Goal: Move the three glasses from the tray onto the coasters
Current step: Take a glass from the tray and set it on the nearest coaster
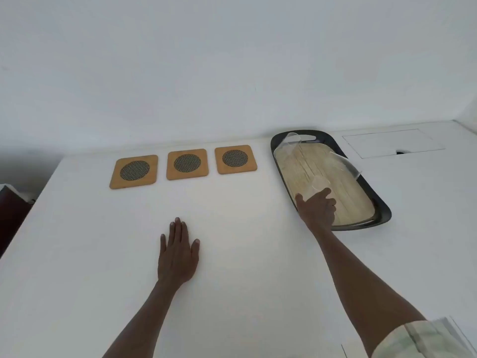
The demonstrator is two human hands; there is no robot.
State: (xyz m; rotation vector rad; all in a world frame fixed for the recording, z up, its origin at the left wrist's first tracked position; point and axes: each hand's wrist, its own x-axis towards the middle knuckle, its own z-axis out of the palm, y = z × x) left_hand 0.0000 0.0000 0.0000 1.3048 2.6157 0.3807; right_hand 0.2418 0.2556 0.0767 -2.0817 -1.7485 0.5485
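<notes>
Three square wooden coasters with dark mesh centres lie in a row on the white table: left coaster, middle coaster, right coaster. All three are bare. To their right is a dark oval tray with a pale woven inlay. Three clear glasses stand on it: a far glass, a right glass and a near glass. My right hand is wrapped around the base of the near glass. My left hand lies flat on the table, fingers apart, holding nothing.
A white wall rises right behind the table. A rectangular flap with a small dark slot is set into the tabletop behind the tray. The table's left edge drops off next to a dark object.
</notes>
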